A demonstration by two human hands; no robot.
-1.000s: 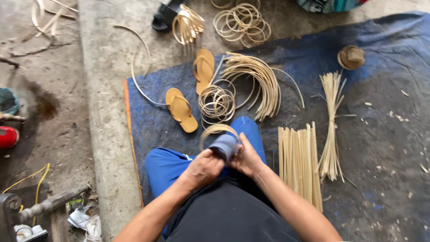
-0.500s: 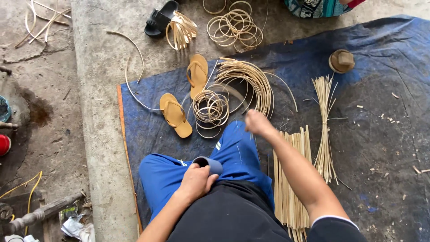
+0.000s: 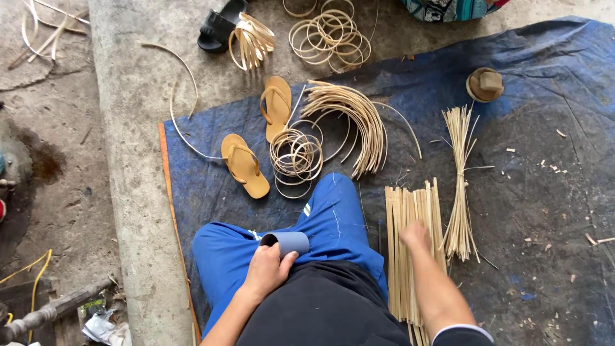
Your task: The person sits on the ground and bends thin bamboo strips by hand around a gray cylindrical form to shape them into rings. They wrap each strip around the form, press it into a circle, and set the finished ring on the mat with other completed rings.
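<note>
Nearest, the seated person's lap: black shirt, blue trousers (image 3: 333, 221), legs crossed on a blue tarpaulin (image 3: 544, 128).

Left hand (image 3: 268, 269): closed around a short grey-blue tube (image 3: 289, 242), which lies on its side on the left thigh, open end facing left.

Right hand (image 3: 416, 236): stretched out to the right, well apart from the left hand, resting on the flat bundle of straight cane strips (image 3: 410, 218) that lies on the tarpaulin just beside the right leg. Whether the fingers have pinched a strip I cannot tell.

Just right of that bundle: a thinner sheaf of cane slivers (image 3: 460, 166), tied near the middle and fanned at both ends.

Just beyond the knees: a small stack of finished cane rings (image 3: 296, 157). To its right, touching it, a sheaf of long curved strips (image 3: 349, 115) bent in an arc.

Left of the rings: two tan flip-flops (image 3: 245, 165), one near, one farther and upright in the scene.

Far right on the tarpaulin: a small round brown block-like object (image 3: 485, 84).

Farthest, on bare concrete (image 3: 128, 128): a loose thin cane loop (image 3: 182, 96) at left, a bunch of bent strips (image 3: 251, 40), a black sandal (image 3: 221, 27) beside it, and a scattered pile of larger cane rings (image 3: 330, 35).
</note>
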